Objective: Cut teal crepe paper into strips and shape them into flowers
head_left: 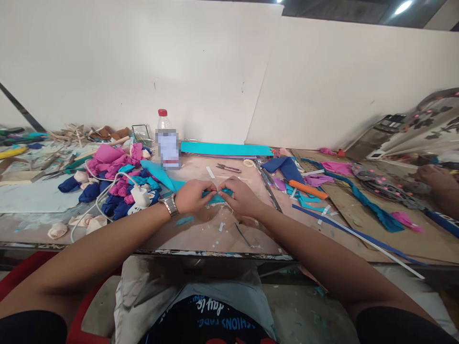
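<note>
Both my hands meet over the middle of the table, pinching a turquoise strip (pixel 165 177) that looks like fabric or crepe paper. My left hand (pixel 191 196), closed with thumb and index finger together, holds it from the left. Fingertip to fingertip with it, my right hand (pixel 243 197) is closed on the strip's near end. The strip's long part trails left behind my left hand toward the bottle. Just beyond my hands lie small thread snips (pixel 229 168), a roll of tape (pixel 248 163) and a white paper slip (pixel 210 172).
Pink, blue and cream fabric flowers (pixel 107 165) pile up at left, with a white charger (pixel 139 195) and cable among them. A red-capped bottle (pixel 162 117) stands behind a phone. An orange-handled cutter (pixel 308 189) and scraps lie right. Another person's hand (pixel 435 181) is far right.
</note>
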A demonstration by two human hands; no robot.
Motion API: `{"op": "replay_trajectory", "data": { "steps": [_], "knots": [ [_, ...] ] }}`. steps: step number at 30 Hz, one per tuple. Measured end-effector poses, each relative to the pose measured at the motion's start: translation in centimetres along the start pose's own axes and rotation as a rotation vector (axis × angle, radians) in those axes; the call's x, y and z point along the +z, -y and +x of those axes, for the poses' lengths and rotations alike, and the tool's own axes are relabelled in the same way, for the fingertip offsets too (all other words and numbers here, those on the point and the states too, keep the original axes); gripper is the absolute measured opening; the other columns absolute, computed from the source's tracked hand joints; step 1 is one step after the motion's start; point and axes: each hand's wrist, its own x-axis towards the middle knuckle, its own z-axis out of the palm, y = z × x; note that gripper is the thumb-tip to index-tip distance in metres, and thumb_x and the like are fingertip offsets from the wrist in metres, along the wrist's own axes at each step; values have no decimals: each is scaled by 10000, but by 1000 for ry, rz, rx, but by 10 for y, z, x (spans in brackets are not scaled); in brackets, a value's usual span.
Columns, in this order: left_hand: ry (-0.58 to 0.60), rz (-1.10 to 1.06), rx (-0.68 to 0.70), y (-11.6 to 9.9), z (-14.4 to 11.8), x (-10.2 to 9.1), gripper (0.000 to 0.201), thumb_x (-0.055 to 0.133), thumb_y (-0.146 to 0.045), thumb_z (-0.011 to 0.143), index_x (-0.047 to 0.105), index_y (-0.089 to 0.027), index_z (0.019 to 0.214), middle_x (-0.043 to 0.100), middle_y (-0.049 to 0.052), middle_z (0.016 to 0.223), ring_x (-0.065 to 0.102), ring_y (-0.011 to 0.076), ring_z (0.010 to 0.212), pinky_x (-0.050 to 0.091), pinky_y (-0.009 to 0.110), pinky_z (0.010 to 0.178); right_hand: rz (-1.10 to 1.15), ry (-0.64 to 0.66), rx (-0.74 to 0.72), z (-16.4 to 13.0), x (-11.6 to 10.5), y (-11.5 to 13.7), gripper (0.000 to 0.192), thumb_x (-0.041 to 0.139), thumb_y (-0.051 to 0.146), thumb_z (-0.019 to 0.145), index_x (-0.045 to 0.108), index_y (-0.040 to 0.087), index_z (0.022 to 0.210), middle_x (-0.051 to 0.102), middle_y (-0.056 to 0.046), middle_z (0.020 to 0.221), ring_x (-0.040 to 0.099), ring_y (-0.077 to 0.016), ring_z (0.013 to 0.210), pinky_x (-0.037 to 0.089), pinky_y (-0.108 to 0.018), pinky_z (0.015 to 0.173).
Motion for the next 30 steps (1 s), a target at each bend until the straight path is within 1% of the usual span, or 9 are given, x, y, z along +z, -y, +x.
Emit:
{"op": "replay_trajectory", "data": {
  "steps": [4,8,16,22,26,30],
  "knots": [
    [10,6,9,0,0,2,189,544,-307,939,688,-204,873,726,7,814,635,169,753,391,280,704,-9,40,10,1,1,2,153,526,275,958,639,181,913,691,-85,899,563,-240,910,415,-360,824],
    [12,38,24,-1,0,4,166,551,-303,932,673,-212,864,728,1,822,643,172,762,392,283,707,-1,99,52,1,2,5,162,484,245,947,609,179,867,662,-79,863,543,-230,874,405,-354,814],
    [27,141,9,0,-1,7,195,512,-342,963,675,-236,961,737,10,854,653,198,798,388,297,686,48,134,161,2,7,3,156,472,247,924,590,184,843,613,-45,829,514,-199,823,370,-310,747],
    [23,276,-88,1,0,4,218,493,-301,937,687,-228,1004,746,44,875,675,228,809,393,317,665,74,89,205,4,6,0,129,483,246,903,583,185,851,602,-24,808,509,-179,792,359,-286,713],
    [-30,347,-136,3,1,1,235,482,-279,916,693,-228,1004,750,65,875,679,251,797,391,334,650,66,57,226,5,5,-3,132,479,257,902,584,185,866,613,-28,842,528,-182,802,364,-291,723],
    [-73,382,-169,6,4,-4,226,496,-284,907,704,-211,958,754,87,870,674,264,786,415,361,703,49,20,215,5,4,-8,137,480,267,899,572,192,832,610,-25,818,522,-184,788,364,-294,720]
  ]
}}
